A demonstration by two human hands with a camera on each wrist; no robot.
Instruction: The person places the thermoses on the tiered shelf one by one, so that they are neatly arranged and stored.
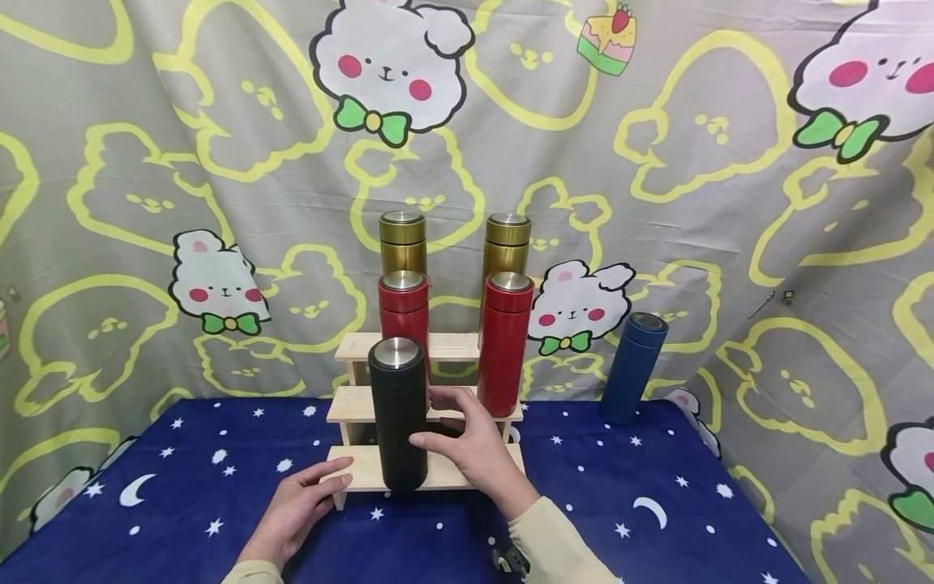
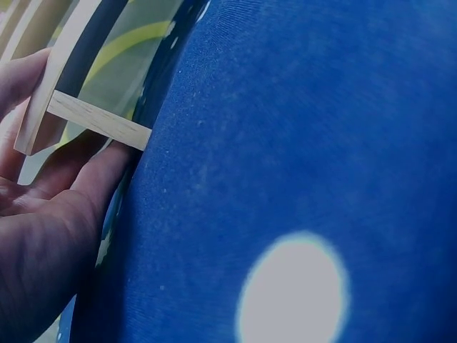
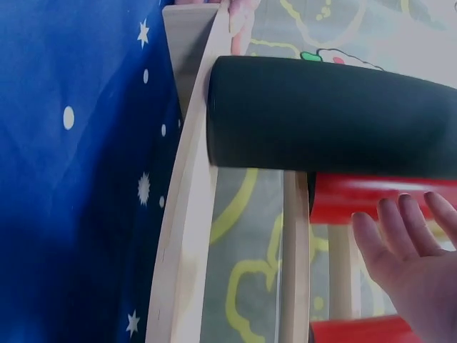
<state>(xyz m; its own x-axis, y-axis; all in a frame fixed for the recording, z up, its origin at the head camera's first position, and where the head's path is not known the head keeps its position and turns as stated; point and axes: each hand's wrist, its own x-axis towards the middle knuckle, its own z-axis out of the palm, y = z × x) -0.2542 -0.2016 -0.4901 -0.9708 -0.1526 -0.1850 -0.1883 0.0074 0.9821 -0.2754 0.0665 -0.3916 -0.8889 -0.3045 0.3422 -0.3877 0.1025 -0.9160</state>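
Note:
A black thermos flask (image 1: 399,422) with a silver lid top stands upright on the lowest step of a three-tier wooden stand (image 1: 467,470). My right hand (image 1: 477,450) is beside its right side, fingers spread and fairly straight; in the right wrist view the fingers (image 3: 400,236) appear apart from the black flask. My left hand (image 1: 295,507) holds the left end of the lowest step, with fingers above and below the board (image 2: 43,107). Behind stand two red flasks (image 1: 505,349) on the middle step and two gold flasks (image 1: 403,243) on the top step.
A blue flask (image 1: 633,369) stands apart on the table at the back right. A dark blue cloth (image 1: 182,487) with moons and stars covers the table. A patterned curtain (image 1: 467,178) hangs close behind. A small dark object (image 1: 509,560) lies by the right sleeve.

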